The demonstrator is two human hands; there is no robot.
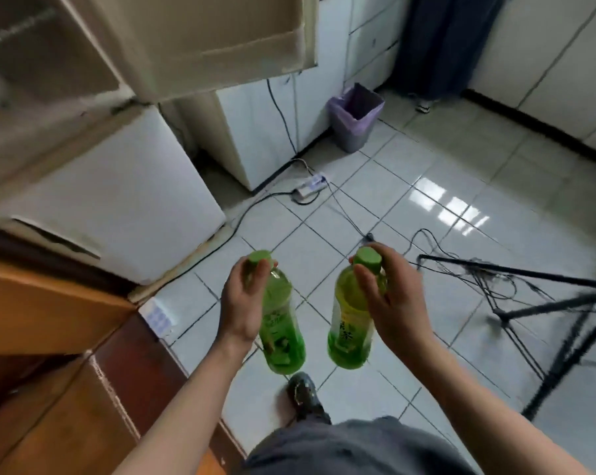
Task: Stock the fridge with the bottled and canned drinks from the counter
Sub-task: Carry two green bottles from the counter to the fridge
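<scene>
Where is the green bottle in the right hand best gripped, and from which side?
Probably the tapered shoulder of the green bottle just under its cap, from the outer right side, as the right hand grips it now. It hangs upright, cap up, and narrows there, so fingers can wrap round; the labelled body below is wider.

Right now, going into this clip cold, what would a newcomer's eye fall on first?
First, the two green drinks at centre: the left hand grips the left bottle by its neck and the right hand grips the right bottle likewise, both hanging over the tiled floor. At upper left a beige fridge door stands open, and at right a black tripod stands among loose cables.
</scene>
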